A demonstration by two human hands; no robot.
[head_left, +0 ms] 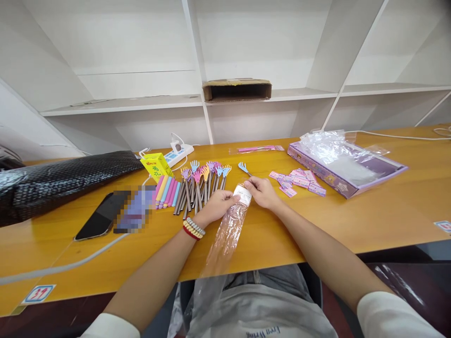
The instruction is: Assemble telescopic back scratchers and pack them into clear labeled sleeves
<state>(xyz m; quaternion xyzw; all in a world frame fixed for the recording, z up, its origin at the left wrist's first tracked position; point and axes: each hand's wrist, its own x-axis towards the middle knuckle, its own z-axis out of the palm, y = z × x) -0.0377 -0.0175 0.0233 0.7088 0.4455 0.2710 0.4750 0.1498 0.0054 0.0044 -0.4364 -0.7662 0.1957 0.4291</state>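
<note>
My left hand [219, 205] pinches the left side of a small white card [242, 194] at the top of a long clear plastic bag [230, 230]. My right hand [262, 192] grips the card's upper right edge. The bag hangs down over the table's front edge. Just beyond my right hand lies a blue claw-shaped head [243, 166] on a metal rod. Left of my hands are several metal rods with coloured claw heads [204, 180] and a row of pastel handles [167, 191]. Small pink and purple cards [299, 180] lie to the right.
A purple box [324, 171] with clear bags stands at the right. A wrapped pink item [257, 149] lies at the back. To the left are a yellow box [157, 165], a power strip [180, 155], a phone [100, 217], a cable and a black wrapped bundle [66, 180].
</note>
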